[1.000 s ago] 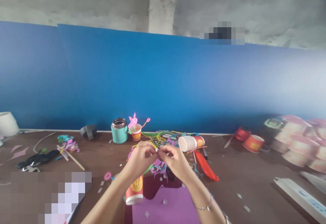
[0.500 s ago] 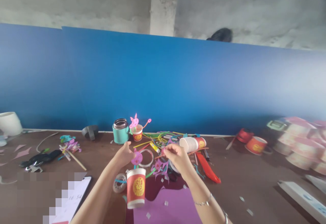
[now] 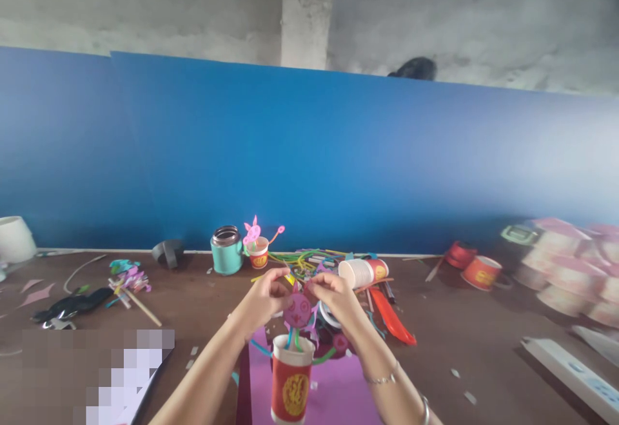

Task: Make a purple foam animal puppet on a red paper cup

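A red and white paper cup (image 3: 291,380) with a gold emblem stands upright in front of me. Blue and green stems rise out of it to a round purple paper face (image 3: 298,312), and coloured arms stick out at both sides. My left hand (image 3: 267,299) is closed at the face's upper left edge, thumb against the disc. At the upper right edge, my right hand (image 3: 334,295) pinches a small pink piece, mostly hidden by the fingertips. Beneath the cup lies a purple sheet (image 3: 338,389).
Behind my hands are a teal jar (image 3: 227,252), a smaller decorated cup (image 3: 258,254), a pile of coloured stems (image 3: 309,258) and white stacked cups (image 3: 356,273). A red knife-shaped thing (image 3: 393,316) lies right. A power strip (image 3: 570,373) is further right; stacked pink-white cups (image 3: 563,270) stand beyond.
The cup with the face has shifted right to between my hands. My left hand has moved right and closed on the face; my right hand's small pink piece is now at its top.
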The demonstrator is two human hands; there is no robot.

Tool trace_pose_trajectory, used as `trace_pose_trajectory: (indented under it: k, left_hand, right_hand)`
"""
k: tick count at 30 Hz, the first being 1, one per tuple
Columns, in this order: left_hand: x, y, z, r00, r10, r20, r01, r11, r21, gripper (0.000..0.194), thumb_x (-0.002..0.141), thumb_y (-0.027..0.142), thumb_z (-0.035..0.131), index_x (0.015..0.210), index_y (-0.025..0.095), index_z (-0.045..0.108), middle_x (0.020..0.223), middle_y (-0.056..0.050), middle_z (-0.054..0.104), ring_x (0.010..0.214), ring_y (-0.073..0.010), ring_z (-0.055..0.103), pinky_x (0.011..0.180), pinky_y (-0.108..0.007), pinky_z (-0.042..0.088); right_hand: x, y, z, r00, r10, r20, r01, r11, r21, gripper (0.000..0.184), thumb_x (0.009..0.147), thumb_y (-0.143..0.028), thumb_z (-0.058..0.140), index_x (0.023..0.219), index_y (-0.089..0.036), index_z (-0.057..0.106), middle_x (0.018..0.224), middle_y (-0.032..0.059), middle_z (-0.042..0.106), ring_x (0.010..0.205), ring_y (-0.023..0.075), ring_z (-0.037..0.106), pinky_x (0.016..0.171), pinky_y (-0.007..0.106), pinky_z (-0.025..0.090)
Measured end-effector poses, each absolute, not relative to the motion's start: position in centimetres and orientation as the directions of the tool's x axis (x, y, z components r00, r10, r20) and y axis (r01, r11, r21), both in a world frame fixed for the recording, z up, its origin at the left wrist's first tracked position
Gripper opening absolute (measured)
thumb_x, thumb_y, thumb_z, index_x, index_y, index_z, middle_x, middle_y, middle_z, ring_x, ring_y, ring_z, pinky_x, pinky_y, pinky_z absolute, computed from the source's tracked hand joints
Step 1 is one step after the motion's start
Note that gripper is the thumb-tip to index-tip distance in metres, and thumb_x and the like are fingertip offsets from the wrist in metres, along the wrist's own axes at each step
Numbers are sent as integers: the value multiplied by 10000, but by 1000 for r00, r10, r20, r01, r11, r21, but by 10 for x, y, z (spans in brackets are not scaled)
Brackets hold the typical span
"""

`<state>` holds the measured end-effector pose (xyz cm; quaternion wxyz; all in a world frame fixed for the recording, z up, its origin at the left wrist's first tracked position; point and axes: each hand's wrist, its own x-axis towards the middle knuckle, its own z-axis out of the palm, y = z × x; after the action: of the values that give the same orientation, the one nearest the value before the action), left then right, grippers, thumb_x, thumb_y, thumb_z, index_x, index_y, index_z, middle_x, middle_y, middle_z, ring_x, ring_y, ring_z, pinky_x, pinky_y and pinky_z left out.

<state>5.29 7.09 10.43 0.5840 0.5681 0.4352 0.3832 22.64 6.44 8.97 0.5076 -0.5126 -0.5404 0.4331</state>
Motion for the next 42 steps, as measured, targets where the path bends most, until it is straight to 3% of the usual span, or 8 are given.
trace_pose_trajectory:
  k: [21, 33, 37, 40, 42]
  left_hand:
    - [54, 79, 92, 321, 947, -19, 46, 5, 999, 565, 614, 89, 620, 1159, 97, 469, 594, 61, 544, 506, -83, 479, 506, -213, 342]
    - [56, 81, 86, 331, 944, 16, 3, -19, 1000, 574, 573, 74, 631, 1131, 101, 500, 609, 38, 592, 539, -98, 507, 535, -219, 361]
    - [58, 78, 92, 359, 933, -8, -2, 9, 1000, 450, 577, 86, 632, 1023, 118, 584, 569, 53, 571, 503, -83, 481, 523, -208, 337]
    - [59, 75, 94, 408, 913, -9, -4, 11, 1000, 220, 610, 184, 667, 821, 120, 662, 568, 31, 580, 517, -94, 495, 530, -217, 340]
    - [59, 75, 93, 410, 912, -8, 9, 4, 1000, 165, 631, 263, 684, 706, 117, 670, 577, 11, 594, 535, -108, 509, 541, -227, 349]
  right_hand:
    - [227, 63, 92, -17, 998, 55, 99, 56, -993, 129, 656, -276, 614, 663, -148, 623, 565, -13, 607, 559, 137, 557, 568, 250, 421]
    - [231, 66, 85, -118, 985, 125, 191, 146, -971, 205, 650, -205, 643, 835, -176, 560, 649, -23, 613, 584, 128, 542, 541, 235, 385]
    - [229, 61, 88, -124, 979, 165, 190, 186, -964, 224, 685, -182, 609, 880, -195, 500, 632, -42, 601, 535, 111, 510, 510, 224, 357]
    - [227, 58, 90, -137, 975, 175, 177, 198, -964, 236, 698, -174, 599, 884, -208, 459, 627, -51, 597, 517, 103, 495, 495, 216, 339]
    - [227, 59, 89, -144, 974, 174, 168, 197, -966, 248, 694, -177, 607, 883, -212, 450, 614, -55, 594, 513, 102, 495, 492, 214, 333]
